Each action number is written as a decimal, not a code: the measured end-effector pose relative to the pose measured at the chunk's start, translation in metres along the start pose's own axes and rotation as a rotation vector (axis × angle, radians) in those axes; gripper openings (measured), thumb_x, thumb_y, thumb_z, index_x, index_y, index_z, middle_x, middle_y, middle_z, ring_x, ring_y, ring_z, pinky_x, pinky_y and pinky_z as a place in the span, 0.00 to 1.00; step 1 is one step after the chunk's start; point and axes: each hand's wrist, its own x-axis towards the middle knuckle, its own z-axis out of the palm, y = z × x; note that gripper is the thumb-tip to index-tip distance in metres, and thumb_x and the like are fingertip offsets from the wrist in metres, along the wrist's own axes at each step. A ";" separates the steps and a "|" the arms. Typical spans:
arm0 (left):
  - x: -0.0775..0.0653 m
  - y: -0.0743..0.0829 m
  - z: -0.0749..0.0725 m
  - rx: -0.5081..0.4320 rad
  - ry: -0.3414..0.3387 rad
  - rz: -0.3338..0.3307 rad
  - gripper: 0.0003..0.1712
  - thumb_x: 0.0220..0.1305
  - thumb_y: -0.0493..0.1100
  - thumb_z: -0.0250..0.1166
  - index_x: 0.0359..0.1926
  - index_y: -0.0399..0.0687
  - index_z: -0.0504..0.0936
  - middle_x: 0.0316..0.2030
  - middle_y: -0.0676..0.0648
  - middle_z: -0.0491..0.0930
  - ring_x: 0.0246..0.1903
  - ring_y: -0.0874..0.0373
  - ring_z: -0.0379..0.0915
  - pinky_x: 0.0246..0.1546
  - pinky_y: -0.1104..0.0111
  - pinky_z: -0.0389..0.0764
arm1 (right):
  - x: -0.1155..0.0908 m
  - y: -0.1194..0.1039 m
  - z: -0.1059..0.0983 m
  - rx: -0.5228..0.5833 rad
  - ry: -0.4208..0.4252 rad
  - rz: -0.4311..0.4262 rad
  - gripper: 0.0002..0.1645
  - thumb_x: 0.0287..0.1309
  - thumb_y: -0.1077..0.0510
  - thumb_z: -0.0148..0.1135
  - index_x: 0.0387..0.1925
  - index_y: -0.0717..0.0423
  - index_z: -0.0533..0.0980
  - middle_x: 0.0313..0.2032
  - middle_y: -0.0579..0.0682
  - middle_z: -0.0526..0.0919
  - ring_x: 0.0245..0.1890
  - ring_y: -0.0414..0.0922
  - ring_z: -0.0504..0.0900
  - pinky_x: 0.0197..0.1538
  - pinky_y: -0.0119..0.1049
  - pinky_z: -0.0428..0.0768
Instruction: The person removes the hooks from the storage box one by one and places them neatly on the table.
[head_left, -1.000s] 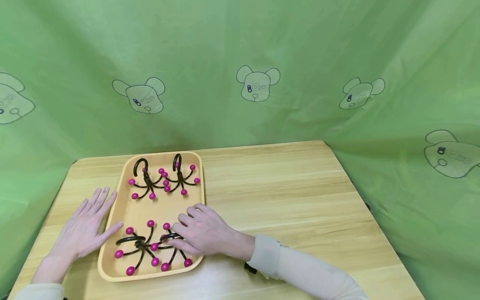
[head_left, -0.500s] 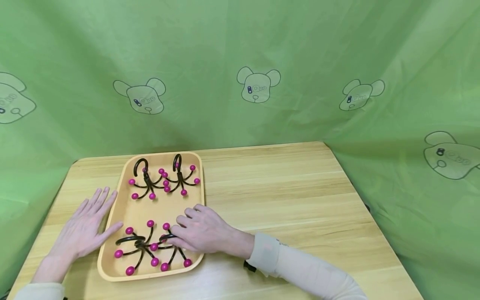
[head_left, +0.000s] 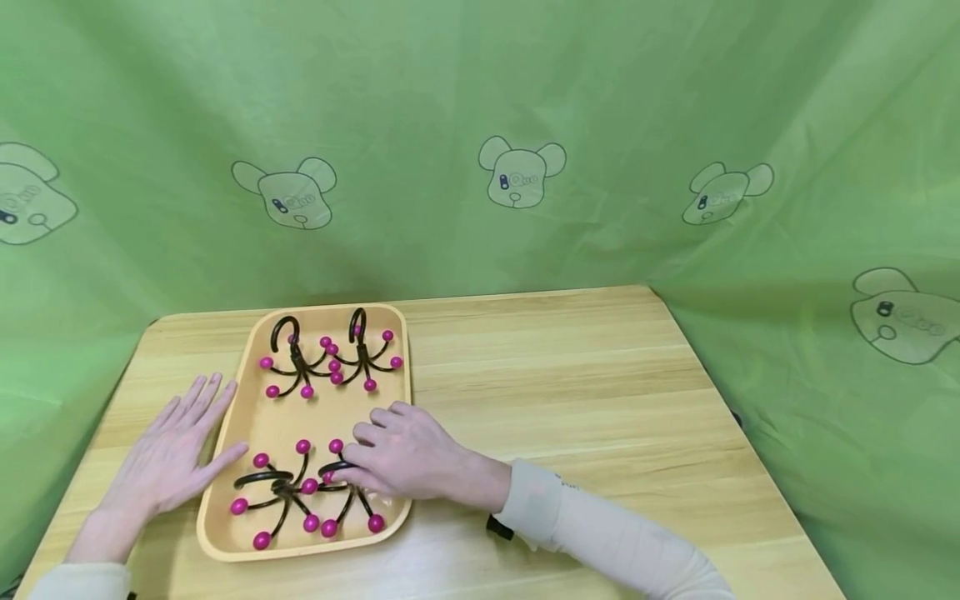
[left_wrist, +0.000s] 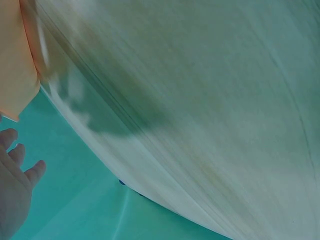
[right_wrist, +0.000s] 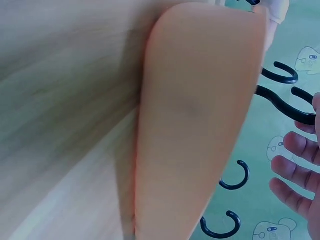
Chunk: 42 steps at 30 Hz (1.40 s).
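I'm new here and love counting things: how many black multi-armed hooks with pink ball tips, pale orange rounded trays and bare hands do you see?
Black multi-armed hooks with pink ball tips: 4
Pale orange rounded tray: 1
Bare hands (left hand, right hand): 2
Total: 7

The person's left hand (head_left: 168,462) lies back upward, fingers (head_left: 217,407) straight, thumb (head_left: 223,462) spread wide; across to its right, the right hand (head_left: 405,454) is curled in a pinch, sleeved forearm (head_left: 615,530) slanting back and rightward behind it!
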 end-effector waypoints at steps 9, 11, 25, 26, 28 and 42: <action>0.000 -0.001 0.000 0.008 -0.004 0.003 0.53 0.73 0.64 0.60 0.85 0.46 0.47 0.85 0.41 0.39 0.86 0.43 0.33 0.78 0.77 0.15 | 0.008 0.005 -0.014 0.033 -0.032 0.018 0.16 0.66 0.31 0.64 0.37 0.34 0.86 0.32 0.34 0.86 0.32 0.34 0.80 0.36 0.23 0.79; 0.000 -0.001 0.000 0.006 -0.006 0.002 0.53 0.73 0.64 0.60 0.85 0.46 0.47 0.85 0.41 0.39 0.87 0.44 0.32 0.78 0.77 0.15 | 0.010 0.006 -0.018 0.041 -0.033 0.017 0.16 0.68 0.32 0.63 0.38 0.34 0.86 0.33 0.34 0.86 0.33 0.34 0.80 0.36 0.23 0.78; 0.001 0.000 0.000 0.000 -0.007 0.003 0.53 0.73 0.64 0.60 0.85 0.46 0.47 0.85 0.40 0.41 0.86 0.40 0.38 0.79 0.76 0.15 | 0.015 0.023 -0.031 0.013 0.113 -0.007 0.15 0.67 0.33 0.65 0.35 0.36 0.86 0.30 0.33 0.82 0.32 0.33 0.78 0.39 0.22 0.78; 0.001 0.000 0.000 0.001 -0.007 0.003 0.53 0.73 0.64 0.60 0.85 0.46 0.47 0.85 0.40 0.41 0.86 0.40 0.37 0.79 0.76 0.15 | 0.015 0.025 -0.032 0.017 0.118 -0.003 0.15 0.67 0.34 0.66 0.36 0.36 0.86 0.30 0.33 0.82 0.32 0.33 0.78 0.39 0.23 0.78; 0.001 0.000 -0.001 0.001 -0.007 0.003 0.53 0.73 0.64 0.60 0.85 0.46 0.47 0.85 0.40 0.41 0.86 0.42 0.35 0.79 0.76 0.15 | 0.015 0.028 -0.034 0.027 0.129 0.007 0.14 0.66 0.35 0.66 0.36 0.37 0.86 0.30 0.33 0.82 0.32 0.33 0.78 0.39 0.23 0.78; 0.000 0.000 -0.002 0.003 -0.009 0.002 0.53 0.73 0.64 0.60 0.85 0.46 0.46 0.85 0.40 0.42 0.86 0.44 0.33 0.80 0.75 0.16 | 0.009 0.060 -0.049 0.076 0.220 0.102 0.13 0.64 0.39 0.70 0.36 0.42 0.86 0.31 0.37 0.87 0.32 0.36 0.82 0.37 0.25 0.81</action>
